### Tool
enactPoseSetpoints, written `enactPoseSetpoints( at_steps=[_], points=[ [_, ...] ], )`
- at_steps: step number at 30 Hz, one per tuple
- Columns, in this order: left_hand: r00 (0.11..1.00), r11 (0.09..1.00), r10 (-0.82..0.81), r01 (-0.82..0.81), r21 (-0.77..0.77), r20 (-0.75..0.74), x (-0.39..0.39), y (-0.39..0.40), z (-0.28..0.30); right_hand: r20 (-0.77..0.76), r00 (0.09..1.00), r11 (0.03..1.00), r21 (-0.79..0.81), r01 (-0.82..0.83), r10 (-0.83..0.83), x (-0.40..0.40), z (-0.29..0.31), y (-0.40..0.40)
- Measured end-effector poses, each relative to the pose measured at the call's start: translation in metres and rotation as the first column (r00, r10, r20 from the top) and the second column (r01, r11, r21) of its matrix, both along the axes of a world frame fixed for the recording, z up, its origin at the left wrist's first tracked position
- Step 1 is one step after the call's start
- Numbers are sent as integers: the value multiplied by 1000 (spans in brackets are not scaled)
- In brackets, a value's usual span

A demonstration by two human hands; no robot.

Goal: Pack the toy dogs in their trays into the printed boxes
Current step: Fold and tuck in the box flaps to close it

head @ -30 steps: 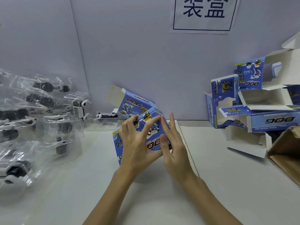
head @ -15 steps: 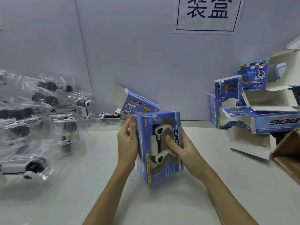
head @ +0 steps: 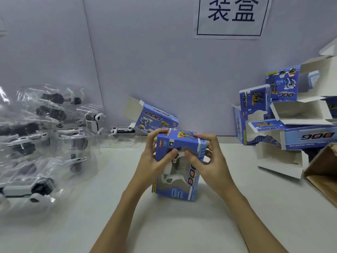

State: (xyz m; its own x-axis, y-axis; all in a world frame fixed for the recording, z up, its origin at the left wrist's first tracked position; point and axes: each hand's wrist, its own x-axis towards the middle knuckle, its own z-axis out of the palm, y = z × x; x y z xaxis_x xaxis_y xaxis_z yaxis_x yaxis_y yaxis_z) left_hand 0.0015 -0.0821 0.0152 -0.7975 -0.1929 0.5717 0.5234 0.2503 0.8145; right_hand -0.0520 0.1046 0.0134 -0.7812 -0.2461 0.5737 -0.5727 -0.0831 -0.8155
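Both hands hold one printed box (head: 179,167) upright over the counter (head: 91,225), its long axis running top to bottom between them. The left hand (head: 155,161) wraps the box's left edge, thumb pressed on the front near the window, fingers (head: 156,133) curled over the top corner. The right hand (head: 211,161) mirrors it on the right edge, thumb on the front and fingertips hooked over the top panel. So both sets of fingers are closed on the box, and neither is free.

A white toy dog (head: 170,175) shows through the window below the thumbs, already inside. The top panel lies directly under the fingertips of both hands and looks shut or nearly so — whether its tuck flap is fully seated cannot be told.

Judging by this, the coming move turns on that top end: pressing it home needs a downward push along the box's long axis, and both hands are equally near.

Beyond the left fingers lie the bagged trays of dogs (head: 45,139); beyond the right fingers, well apart, the empty boxes (head: 291,121).
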Motion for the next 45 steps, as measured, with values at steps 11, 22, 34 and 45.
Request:
enactPoseSetpoints(
  at_steps=[11,22,34,45],
  points=[
    [959,934,-133,37,354,249,-14,6,-15,544,833,806,-536,250,103,-9,-6,-11],
    [995,871,11,-57,488,96,-17,4,-19,261,963,950,-274,148,-74,-8,-7,-2],
    [940,871,-76,-100,480,334,-20,-19,-11,499,867,1000,11,1,-6,-29,-6,23],
    [975,968,-46,-10,250,216,-17,-38,-26,62,996,956,283,-82,67,-24,-1,40]
  ],
)
